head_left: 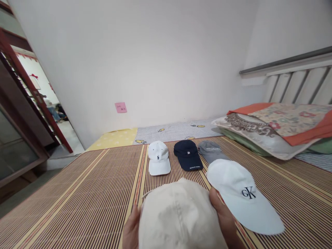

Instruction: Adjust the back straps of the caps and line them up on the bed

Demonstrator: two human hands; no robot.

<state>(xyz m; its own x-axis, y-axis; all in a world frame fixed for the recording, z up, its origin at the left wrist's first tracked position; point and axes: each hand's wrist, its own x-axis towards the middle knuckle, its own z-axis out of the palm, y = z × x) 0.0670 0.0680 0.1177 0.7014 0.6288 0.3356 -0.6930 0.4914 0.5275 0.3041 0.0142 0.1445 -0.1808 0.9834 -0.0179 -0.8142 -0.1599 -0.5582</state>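
A beige cap point(178, 214) is held between my two hands at the bottom middle. My left hand point(131, 226) grips its left side, and my right hand point(225, 218) presses on its right side; part of each hand is hidden by the cap or the frame edge. Just right of my right hand lies a white cap point(233, 183) with dark "CK" lettering, its brim toward the lower right. Farther back sit a small white cap point(158, 159) with a dark emblem, a navy cap point(187, 155) and a grey cap point(210, 149), partly behind the CK cap.
All the caps are on a striped bamboo mat point(85, 200) over a bed. Pillows point(259, 128) with a floral orange-edged cover are stacked at the right. A pink note point(120, 107) sticks to the wall. Through the doorway point(62, 121) at left, people are visible.
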